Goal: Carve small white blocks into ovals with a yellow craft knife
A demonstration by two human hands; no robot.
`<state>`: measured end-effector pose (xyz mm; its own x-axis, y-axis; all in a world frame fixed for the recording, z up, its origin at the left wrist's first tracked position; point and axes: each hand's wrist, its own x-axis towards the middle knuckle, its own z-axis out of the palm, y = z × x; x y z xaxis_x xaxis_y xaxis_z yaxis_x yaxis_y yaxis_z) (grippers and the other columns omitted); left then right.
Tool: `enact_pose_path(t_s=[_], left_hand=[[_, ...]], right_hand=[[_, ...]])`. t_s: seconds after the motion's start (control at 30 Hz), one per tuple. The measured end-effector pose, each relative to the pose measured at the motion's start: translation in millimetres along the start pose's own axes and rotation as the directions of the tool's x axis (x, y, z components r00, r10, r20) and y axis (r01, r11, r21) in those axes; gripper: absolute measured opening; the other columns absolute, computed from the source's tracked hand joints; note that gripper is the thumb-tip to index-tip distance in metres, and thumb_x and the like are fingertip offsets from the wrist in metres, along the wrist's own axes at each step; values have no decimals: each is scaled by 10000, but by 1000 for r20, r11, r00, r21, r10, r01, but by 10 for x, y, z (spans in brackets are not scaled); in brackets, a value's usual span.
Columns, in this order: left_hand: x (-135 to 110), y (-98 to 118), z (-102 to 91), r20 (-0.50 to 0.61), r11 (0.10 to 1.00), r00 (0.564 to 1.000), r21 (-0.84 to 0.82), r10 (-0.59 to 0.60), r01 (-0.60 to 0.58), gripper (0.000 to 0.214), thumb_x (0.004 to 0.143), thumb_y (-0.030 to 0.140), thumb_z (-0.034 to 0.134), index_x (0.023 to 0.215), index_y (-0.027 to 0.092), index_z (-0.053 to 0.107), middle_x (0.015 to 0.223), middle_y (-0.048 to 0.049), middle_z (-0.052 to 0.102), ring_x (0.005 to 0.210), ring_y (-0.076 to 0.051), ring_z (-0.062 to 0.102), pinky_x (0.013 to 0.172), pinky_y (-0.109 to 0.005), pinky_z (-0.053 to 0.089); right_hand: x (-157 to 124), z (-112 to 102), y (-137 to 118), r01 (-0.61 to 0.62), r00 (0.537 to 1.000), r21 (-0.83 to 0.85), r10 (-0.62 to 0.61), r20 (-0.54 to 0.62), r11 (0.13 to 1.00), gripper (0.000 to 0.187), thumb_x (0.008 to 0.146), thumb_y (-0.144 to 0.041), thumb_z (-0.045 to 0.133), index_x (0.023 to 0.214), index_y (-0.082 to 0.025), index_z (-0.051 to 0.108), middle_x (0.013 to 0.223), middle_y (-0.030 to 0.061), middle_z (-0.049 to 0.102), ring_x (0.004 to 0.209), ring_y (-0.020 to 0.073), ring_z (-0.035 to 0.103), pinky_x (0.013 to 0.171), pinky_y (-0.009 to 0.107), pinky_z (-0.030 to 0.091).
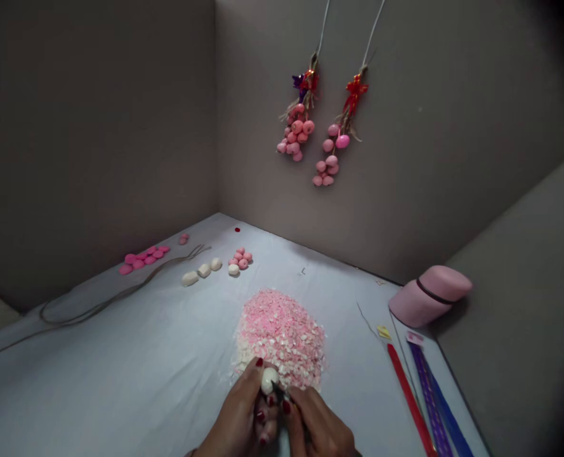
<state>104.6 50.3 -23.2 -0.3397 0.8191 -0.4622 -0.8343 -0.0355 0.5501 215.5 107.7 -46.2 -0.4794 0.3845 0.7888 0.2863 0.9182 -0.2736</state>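
My left hand [243, 412] is closed around a small white rounded piece [269, 381] that looks like soap, held between thumb and fingers. My right hand [317, 422] is closed on a small knife [276, 386]; its dark pointed blade touches the white piece's right side, while its handle is mostly hidden by my fingers. Both hands are at the near edge of a heap of pink and white shavings [282, 327]. Beyond the heap lie several small pink carved balls [241, 257], with a white ball [233, 270] beside them and three white chunks [204, 270] to their left.
Bright pink pieces [143, 259] and a long brown cord [120, 295] lie at the left on the white table [120, 381]. At right are a pink flask [429, 295], a red ribbon [410, 397], a purple ribbon [429, 397] and a blue ribbon [448, 412]. Two bunches of pink balls [297, 130] hang above.
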Motion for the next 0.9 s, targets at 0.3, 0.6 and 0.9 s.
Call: enact_pose_path(t_s=[0.3, 0.6, 0.9], left_hand=[[-156, 177, 139, 64, 999, 997, 6, -34, 34, 527, 494, 590, 830, 562, 183, 503, 472, 81, 471, 371, -8, 253, 319, -138, 174], [-41, 49, 45, -1, 999, 1000, -35, -15, 15, 517, 501, 590, 820, 550, 180, 509, 403, 96, 417, 342, -3, 222, 302, -130, 142], [-131, 140, 120, 75, 999, 996, 2, -38, 38, 516, 531, 579, 818, 563, 187, 485, 464, 79, 469, 366, -3, 248, 318, -130, 172]], right_hand=[[-32, -10, 76, -126, 992, 98, 124, 29, 987, 206, 999, -250, 434, 999, -189, 631, 756, 45, 704, 614, 161, 701, 563, 217, 520], [-47, 74, 16, -29, 999, 53, 31, -43, 998, 272, 988, -252, 421, 925, -181, 676, 670, 38, 696, 531, 155, 681, 482, 208, 497], [-14, -22, 62, -137, 989, 94, 131, 66, 986, 224, 1000, -240, 420, 1006, -183, 637, 766, 51, 703, 641, 164, 706, 577, 215, 525]])
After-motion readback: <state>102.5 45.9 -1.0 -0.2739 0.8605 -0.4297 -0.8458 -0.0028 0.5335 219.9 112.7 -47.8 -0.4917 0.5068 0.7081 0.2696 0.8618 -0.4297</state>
